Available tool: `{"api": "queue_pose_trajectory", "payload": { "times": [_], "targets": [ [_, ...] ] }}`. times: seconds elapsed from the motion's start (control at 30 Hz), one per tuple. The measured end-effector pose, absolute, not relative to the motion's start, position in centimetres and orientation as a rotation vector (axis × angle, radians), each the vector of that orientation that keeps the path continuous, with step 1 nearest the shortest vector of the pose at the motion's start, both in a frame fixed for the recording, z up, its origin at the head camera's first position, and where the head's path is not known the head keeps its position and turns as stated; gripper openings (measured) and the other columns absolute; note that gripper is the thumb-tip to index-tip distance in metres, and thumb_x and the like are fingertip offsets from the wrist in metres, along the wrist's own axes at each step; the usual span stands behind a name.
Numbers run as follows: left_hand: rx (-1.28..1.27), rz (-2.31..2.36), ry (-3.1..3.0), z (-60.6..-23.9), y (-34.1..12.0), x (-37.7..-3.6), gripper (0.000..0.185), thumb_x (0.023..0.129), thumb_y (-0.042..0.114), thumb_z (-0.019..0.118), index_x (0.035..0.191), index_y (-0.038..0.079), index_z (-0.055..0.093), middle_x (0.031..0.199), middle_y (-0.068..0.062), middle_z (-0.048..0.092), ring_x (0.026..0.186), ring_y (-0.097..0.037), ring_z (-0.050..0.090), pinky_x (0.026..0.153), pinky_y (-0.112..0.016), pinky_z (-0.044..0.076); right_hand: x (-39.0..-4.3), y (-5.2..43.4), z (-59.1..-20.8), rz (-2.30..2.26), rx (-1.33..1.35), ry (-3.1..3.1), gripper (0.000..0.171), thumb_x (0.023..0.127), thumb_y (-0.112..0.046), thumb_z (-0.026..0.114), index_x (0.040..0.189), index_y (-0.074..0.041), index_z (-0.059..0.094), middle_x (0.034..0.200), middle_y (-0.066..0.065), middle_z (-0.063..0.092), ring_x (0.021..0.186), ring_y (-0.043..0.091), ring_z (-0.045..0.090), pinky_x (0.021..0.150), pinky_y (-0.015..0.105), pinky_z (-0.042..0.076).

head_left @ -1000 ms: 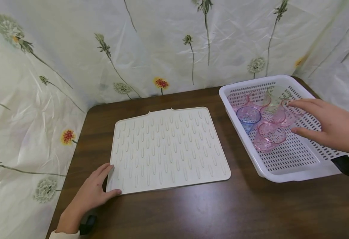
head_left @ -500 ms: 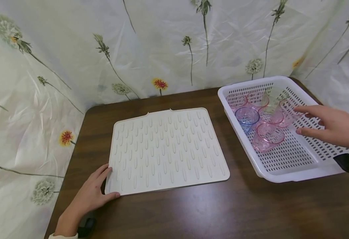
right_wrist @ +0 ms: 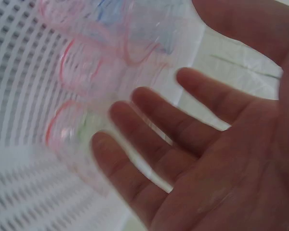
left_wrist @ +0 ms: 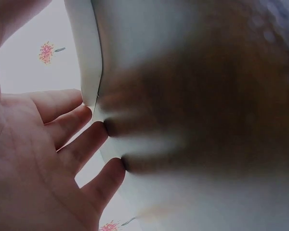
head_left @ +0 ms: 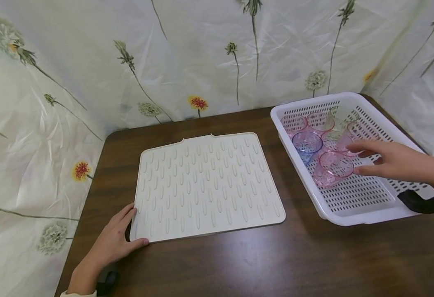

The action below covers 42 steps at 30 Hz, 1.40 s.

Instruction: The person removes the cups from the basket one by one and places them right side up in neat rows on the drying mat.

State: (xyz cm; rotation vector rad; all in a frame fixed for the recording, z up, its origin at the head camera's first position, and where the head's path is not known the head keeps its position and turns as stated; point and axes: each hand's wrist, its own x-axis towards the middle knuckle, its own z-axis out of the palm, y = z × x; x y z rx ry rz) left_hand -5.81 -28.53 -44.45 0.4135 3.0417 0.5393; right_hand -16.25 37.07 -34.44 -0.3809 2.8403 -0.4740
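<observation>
My left hand (head_left: pixel 111 237) touches the near left corner of a cream drying mat (head_left: pixel 209 185) with raised oval ridges, thumb on its front edge and fingers along its left side. On the right, my right hand (head_left: pixel 391 161) hovers over a white plastic basket (head_left: pixel 373 210), fingers extended, holding nothing. Its fingertips are close to the nearest pink tumbler (head_left: pixel 330 175). Beside that one stands a blue tumbler (head_left: pixel 307 146), with several more clear pink and greenish tumblers behind. In the right wrist view the fingers (right_wrist: pixel 154 115) are spread before the tumblers.
Both the mat and the basket rest on a dark brown wooden table (head_left: pixel 232 264). A pale curtain (head_left: pixel 209 53) printed with dandelions hangs behind the table and down its left side. The basket's raised rim (head_left: pixel 298 181) surrounds the tumblers.
My right hand has drawn back slightly, then moved left and down, from the far tumblers toward the nearest pink one. The left hand stays at the mat's corner.
</observation>
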Motion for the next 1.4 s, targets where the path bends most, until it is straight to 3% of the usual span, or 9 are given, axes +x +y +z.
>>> {"api": "queue_pose_trajectory", "payload": {
  "times": [0.33,0.8,1.4],
  "targets": [
    [0.414,0.562,3.044,-44.6,-28.5,-5.8,0.096,0.073,0.041,0.086,0.145,-0.006,0.044,0.153,-0.026,0.039,0.133,-0.048,0.044,0.099,-0.063,0.045,-17.0,36.4,-35.0,-0.546,-0.492,2.741,0.075,0.081,-0.027,0.081,0.142,-0.001,0.047,0.134,0.026,0.058,0.116,0.045,0.061,0.086,0.059,0.055],
    [0.393,0.524,3.013,-44.2,-28.4,-5.9,0.099,0.074,0.046,0.084,0.147,-0.005,0.041,0.155,-0.024,0.038,0.136,-0.046,0.042,0.103,-0.063,0.043,-17.5,35.5,-36.5,-0.676,-0.514,2.572,0.089,0.079,-0.022,0.082,0.151,-0.011,0.032,0.137,0.027,0.055,0.117,0.046,0.06,0.082,0.054,0.058],
    [0.374,0.537,2.999,-44.2,-28.6,-5.9,0.099,0.075,0.046,0.083,0.147,-0.006,0.04,0.155,-0.025,0.038,0.136,-0.048,0.041,0.103,-0.063,0.042,-17.6,35.7,-35.8,-0.654,-0.523,2.612,0.085,0.078,-0.024,0.083,0.148,-0.009,0.037,0.132,0.022,0.06,0.113,0.037,0.062,0.084,0.051,0.058]
  ]
}}
